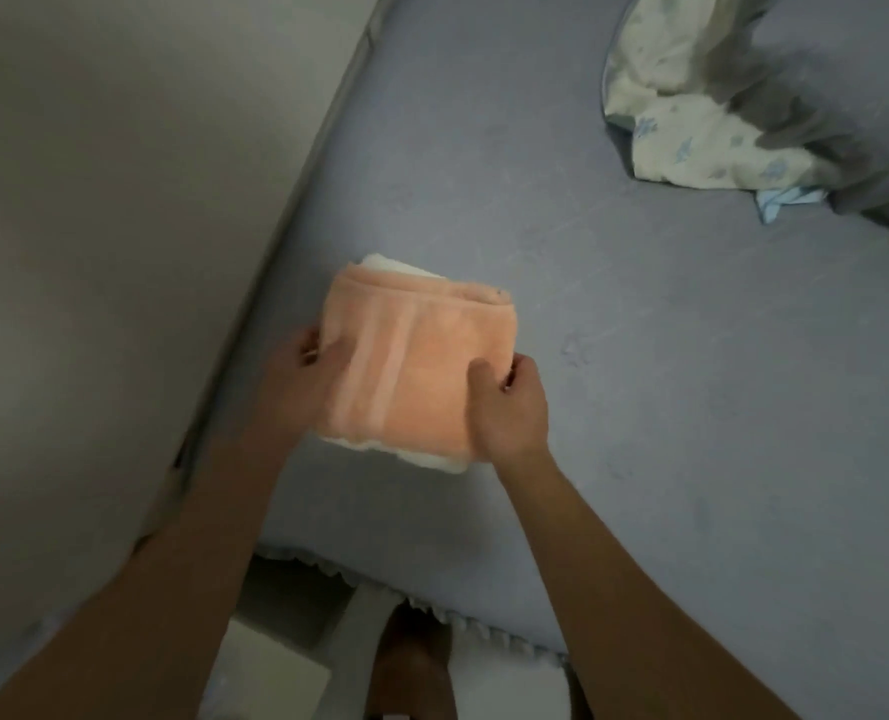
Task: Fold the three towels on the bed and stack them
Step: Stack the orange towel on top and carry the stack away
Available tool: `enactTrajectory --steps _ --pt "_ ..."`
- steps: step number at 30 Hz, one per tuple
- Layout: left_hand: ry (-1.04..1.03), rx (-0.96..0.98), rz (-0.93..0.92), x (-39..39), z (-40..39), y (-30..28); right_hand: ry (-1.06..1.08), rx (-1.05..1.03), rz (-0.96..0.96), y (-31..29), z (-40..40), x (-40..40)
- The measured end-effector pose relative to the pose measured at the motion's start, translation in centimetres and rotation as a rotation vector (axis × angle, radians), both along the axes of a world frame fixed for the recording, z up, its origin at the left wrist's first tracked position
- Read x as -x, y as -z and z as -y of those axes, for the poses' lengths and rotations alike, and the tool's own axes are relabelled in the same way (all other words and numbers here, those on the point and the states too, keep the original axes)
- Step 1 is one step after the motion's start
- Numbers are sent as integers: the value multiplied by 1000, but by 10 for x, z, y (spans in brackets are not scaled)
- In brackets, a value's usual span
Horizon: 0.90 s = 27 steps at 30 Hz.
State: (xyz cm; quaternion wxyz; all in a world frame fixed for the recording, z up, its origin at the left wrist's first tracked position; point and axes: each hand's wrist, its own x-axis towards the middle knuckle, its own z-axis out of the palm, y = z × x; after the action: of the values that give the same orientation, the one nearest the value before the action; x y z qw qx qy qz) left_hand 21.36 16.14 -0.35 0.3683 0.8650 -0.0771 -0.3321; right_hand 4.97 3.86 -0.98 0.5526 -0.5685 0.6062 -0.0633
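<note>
A folded peach towel (421, 356) lies on top of a folded white towel (432, 459), whose edges peek out at the near and far sides. The stack sits on the blue-grey bed (639, 407), near its left edge. My left hand (307, 376) grips the peach towel's left side, thumb on top. My right hand (510, 402) grips its right near corner, thumb on top and fingers curled under the edge. A third towel is not clearly in view.
A pale wall (94, 252) runs along the bed's left side. A crumpled printed cloth with a grey piece (717, 111) lies at the bed's far right. The bed's frilled near edge (432, 605) is at the bottom, with my foot (411, 662) below.
</note>
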Motion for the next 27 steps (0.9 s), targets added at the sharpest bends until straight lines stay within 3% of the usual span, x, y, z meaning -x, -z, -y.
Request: enactTrajectory --steps 4,8,11,17,20,24,27 --pt "-40 141 -159 -19 -14 33 121 -111 -35 16 -6 -1" --pt "22 205 -604 -36 -35 62 194 -555 238 21 -6 16" --pt "92 266 -795 -42 -40 76 162 -679 418 29 -13 26" --pt "133 179 -897 -52 -20 61 210 -648 458 43 -18 17" --pt "144 230 -974 -35 -22 37 211 -718 492 30 -26 35" --pt "187 176 -919 23 -41 -28 250 -711 502 -29 -58 102" --pt "337 115 -823 84 -43 -93 336 -638 521 -96 -88 175"
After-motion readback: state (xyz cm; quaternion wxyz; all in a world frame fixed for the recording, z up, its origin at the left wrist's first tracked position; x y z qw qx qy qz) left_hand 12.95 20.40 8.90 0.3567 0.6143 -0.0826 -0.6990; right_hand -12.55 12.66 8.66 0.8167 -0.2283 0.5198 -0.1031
